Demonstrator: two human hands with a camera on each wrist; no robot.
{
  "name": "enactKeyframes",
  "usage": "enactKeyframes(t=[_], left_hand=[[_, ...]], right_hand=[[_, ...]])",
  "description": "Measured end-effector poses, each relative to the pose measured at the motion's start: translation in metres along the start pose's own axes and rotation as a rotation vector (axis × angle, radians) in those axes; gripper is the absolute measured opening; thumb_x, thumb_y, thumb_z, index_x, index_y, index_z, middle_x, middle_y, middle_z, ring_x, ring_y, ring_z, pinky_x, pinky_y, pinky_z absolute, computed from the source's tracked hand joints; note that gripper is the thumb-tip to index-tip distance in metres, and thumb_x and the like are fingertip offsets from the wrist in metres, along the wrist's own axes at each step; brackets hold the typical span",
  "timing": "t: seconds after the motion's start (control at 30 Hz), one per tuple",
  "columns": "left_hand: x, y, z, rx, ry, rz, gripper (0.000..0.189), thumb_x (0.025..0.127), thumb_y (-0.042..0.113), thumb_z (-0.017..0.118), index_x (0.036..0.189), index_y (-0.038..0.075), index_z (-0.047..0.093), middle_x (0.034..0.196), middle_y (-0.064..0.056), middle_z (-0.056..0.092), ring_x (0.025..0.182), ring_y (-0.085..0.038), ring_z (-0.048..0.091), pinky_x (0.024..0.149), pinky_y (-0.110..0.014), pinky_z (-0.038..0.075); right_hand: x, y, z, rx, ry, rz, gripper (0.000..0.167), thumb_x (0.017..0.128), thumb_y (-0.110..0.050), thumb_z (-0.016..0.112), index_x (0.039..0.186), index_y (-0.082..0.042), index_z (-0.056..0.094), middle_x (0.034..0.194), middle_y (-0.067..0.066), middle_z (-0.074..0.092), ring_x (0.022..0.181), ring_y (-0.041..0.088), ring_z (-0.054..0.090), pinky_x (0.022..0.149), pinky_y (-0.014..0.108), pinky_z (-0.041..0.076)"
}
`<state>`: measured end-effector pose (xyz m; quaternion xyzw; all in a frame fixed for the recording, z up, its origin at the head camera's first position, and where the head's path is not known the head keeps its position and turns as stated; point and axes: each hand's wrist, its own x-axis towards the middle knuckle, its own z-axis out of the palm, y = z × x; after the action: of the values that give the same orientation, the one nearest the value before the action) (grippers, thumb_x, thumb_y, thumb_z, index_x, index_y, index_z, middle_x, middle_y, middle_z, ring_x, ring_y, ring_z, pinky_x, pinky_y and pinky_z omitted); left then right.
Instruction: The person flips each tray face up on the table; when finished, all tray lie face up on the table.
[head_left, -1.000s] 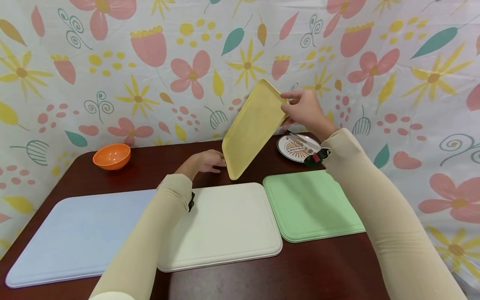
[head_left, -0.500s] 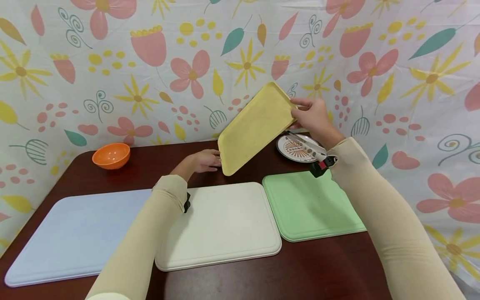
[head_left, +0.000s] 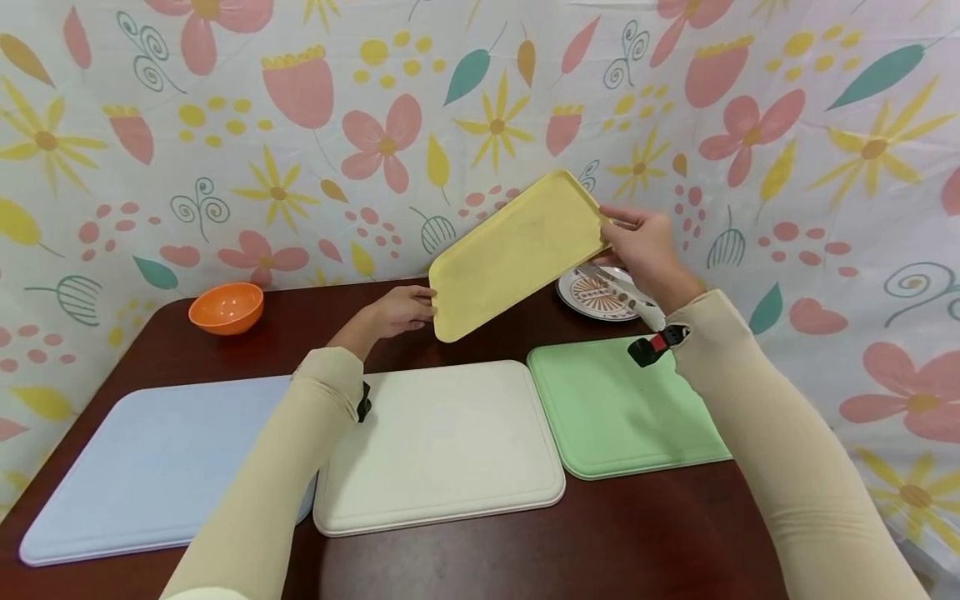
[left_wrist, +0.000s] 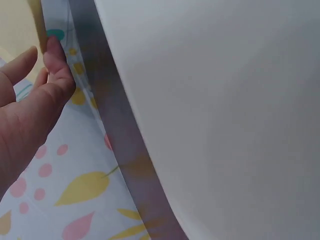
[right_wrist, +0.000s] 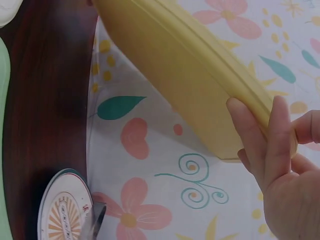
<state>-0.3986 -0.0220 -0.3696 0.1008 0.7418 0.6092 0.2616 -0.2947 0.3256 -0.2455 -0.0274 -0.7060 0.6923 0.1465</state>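
A yellow rectangular tray (head_left: 517, 254) hangs tilted above the back of the table, its right end higher than its left. My right hand (head_left: 643, 252) grips the upper right end, fingers and thumb on opposite sides of the rim, as the right wrist view also shows. At the lower left end, my left hand (head_left: 399, 310) holds the edge. In the left wrist view, the thumb and fingers of the left hand (left_wrist: 35, 107) lie about the tray's edge (left_wrist: 36, 20). The tray's face carries nothing that I can see.
Blue (head_left: 165, 467), white (head_left: 442, 450) and green (head_left: 615, 408) boards lie in a row on the dark table (head_left: 525, 550). An orange bowl (head_left: 227, 308) stands back left. A patterned plate (head_left: 581, 300) with a knife-like utensil (right_wrist: 94, 222) is back right. A floral curtain (head_left: 300, 167) rises behind.
The tray has turned from steep to flatter, its right end moving right and slightly down with my right hand. My left hand has shifted a little left and up with the other end.
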Motion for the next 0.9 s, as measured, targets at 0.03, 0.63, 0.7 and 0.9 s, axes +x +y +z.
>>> enactKeyframes(t=[0.03, 0.63, 0.7, 0.9], left_hand=[[-0.001, 0.0, -0.001, -0.007, 0.017, 0.007, 0.052, 0.101, 0.0, 0.053, 0.15, 0.002, 0.036, 0.139, -0.015, 0.049, 0.088, -0.014, 0.058, 0.095, -0.037, 0.042], [-0.024, 0.003, -0.019, -0.269, 0.143, 0.113, 0.05, 0.104, 0.006, 0.049, 0.153, 0.011, 0.038, 0.14, -0.011, 0.045, 0.108, -0.018, 0.056, 0.099, -0.034, 0.044], [-0.026, 0.003, -0.02, -0.297, 0.153, 0.116, 0.05, 0.104, 0.005, 0.048, 0.152, 0.009, 0.037, 0.143, -0.013, 0.043, 0.113, -0.019, 0.054, 0.1, -0.034, 0.044], [-0.028, 0.002, -0.021, -0.32, 0.196, 0.13, 0.05, 0.103, 0.003, 0.048, 0.152, 0.009, 0.039, 0.141, -0.012, 0.045, 0.105, -0.016, 0.056, 0.091, -0.03, 0.046]], right_hand=[[-0.001, 0.002, 0.0, 0.009, -0.002, -0.002, 0.049, 0.089, 0.007, 0.054, 0.137, 0.004, 0.056, 0.098, 0.01, 0.073, 0.063, 0.017, 0.072, 0.051, 0.027, 0.056], [-0.003, 0.021, 0.0, 0.03, -0.06, 0.032, 0.059, 0.085, 0.01, 0.048, 0.143, 0.002, 0.048, 0.093, 0.013, 0.067, 0.057, 0.021, 0.07, 0.049, 0.026, 0.055], [-0.003, 0.023, 0.001, 0.022, -0.082, 0.024, 0.06, 0.084, 0.01, 0.047, 0.144, 0.002, 0.047, 0.095, 0.014, 0.066, 0.058, 0.022, 0.071, 0.049, 0.025, 0.055], [-0.003, 0.03, 0.001, 0.003, -0.13, 0.034, 0.061, 0.085, 0.011, 0.047, 0.145, 0.001, 0.045, 0.08, 0.009, 0.068, 0.055, 0.017, 0.068, 0.044, 0.025, 0.051]])
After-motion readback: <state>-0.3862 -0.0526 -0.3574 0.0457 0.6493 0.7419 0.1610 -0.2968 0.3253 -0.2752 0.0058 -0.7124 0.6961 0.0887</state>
